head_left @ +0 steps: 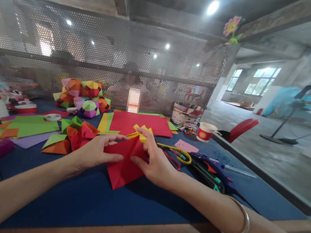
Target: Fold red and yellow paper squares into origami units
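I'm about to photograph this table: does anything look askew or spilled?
Slightly askew: the loose colored sheets on the left overlap at uneven angles. The cup on the right stands upright, and no spill shows.

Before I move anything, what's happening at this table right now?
A person's left hand and right hand hold a creased red paper between them, over the blue tabletop. A flat red sheet lies just beyond. Folded paper balls sit to the left, and a cup stands to the right.

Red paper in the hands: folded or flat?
Folded, at least partly: the red paper between the left hand and right hand shows creases and differently angled faces.
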Demonstrator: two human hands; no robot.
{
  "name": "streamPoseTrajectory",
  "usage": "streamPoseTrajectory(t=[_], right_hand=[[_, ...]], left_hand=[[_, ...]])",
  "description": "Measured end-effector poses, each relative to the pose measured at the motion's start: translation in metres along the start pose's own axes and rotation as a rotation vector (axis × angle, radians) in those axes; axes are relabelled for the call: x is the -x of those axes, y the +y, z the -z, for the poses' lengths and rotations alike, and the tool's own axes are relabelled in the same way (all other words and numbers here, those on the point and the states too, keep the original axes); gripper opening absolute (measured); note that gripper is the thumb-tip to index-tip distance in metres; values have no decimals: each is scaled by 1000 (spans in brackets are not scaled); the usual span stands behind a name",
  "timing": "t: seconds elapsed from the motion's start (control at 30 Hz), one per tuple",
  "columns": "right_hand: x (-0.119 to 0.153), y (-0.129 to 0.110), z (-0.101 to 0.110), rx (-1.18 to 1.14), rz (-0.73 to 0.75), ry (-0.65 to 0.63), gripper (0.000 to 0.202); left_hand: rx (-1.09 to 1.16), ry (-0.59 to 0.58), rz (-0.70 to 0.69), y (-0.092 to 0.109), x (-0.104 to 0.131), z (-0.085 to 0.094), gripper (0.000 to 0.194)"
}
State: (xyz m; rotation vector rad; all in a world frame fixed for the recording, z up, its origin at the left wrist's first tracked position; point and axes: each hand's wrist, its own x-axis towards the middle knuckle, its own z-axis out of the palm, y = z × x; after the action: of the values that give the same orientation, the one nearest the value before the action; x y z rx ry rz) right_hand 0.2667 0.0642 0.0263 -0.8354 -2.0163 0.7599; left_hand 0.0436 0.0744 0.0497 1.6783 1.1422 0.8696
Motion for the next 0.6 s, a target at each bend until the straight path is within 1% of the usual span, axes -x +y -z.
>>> streamPoseTrajectory(t=[0.1, 0.2, 0.23, 0.3, 0.37, 0.43, 0.47, 0.53, 0.6], right_hand=[[4, -7, -1, -17, 26, -86, 76], [5, -10, -1, -31, 37, -113, 75], [5, -9, -1, -26, 43, -107, 75], [4, -7, -1, 37, 73, -55, 72], [3, -6, 0, 181, 119, 32, 68], [2, -7, 1, 358, 183, 92, 63], [3, -8, 1, 433, 221, 95, 59], [5, -11, 1, 548, 303, 57, 52], [7, -14, 0, 622, 369, -2, 55]], left_hand=[[-27, -20, -35, 2, 0, 4, 71], [20, -87, -43, 4, 3, 4, 54], [50, -128, -28, 4, 4, 3, 49], [113, -202, 18, 3, 5, 1, 40], [170, -226, 70, 2, 6, 0, 37], [230, -194, 119, 2, 6, -1, 38], [266, -162, 138, 2, 6, -1, 38], [352, -102, 169, 3, 5, 0, 37], [437, -69, 203, 5, 4, 1, 34]])
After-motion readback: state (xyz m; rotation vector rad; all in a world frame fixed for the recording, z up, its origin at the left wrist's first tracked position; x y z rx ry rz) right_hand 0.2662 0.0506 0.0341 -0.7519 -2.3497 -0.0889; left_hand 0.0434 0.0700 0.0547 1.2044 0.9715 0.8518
